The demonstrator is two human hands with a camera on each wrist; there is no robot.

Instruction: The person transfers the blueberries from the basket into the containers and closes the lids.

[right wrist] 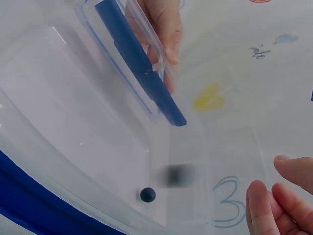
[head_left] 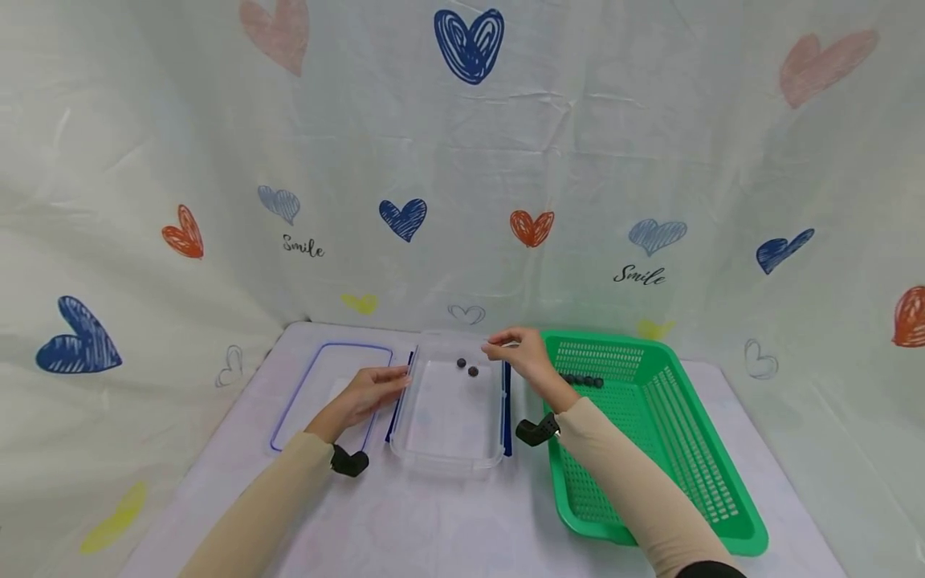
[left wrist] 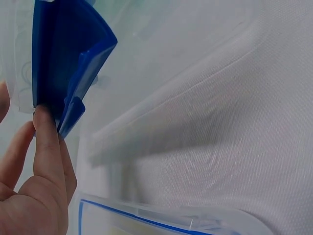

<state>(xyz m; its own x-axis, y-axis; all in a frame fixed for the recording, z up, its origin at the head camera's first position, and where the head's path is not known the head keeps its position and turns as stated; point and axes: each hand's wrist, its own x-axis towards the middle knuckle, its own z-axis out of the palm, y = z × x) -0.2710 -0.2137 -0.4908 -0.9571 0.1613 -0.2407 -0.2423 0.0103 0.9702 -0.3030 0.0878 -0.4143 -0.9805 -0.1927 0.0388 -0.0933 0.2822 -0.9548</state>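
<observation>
A clear plastic box [head_left: 448, 461] with blue side clips stands uncovered on the table. My left hand [head_left: 372, 391] touches its left side; in the left wrist view, nearly straight fingers lie against the blue clip [left wrist: 73, 58]. Above the far right corner of the box, my right hand [head_left: 522, 350] has thumb and fingertips apart, with nothing seen between them. Two small dark balls show at the far end of the box. In the right wrist view one dark ball [right wrist: 147, 195] is sharp, while another dark ball [right wrist: 178, 175] is blurred by motion.
A green perforated basket [head_left: 654, 470] stands to the right, under my right forearm, with a row of several dark balls [head_left: 581, 380] near its far left. Left of the box lies a clear lid [head_left: 311, 393] with a blue seal. A heart-patterned curtain [head_left: 462, 160] hangs behind the table.
</observation>
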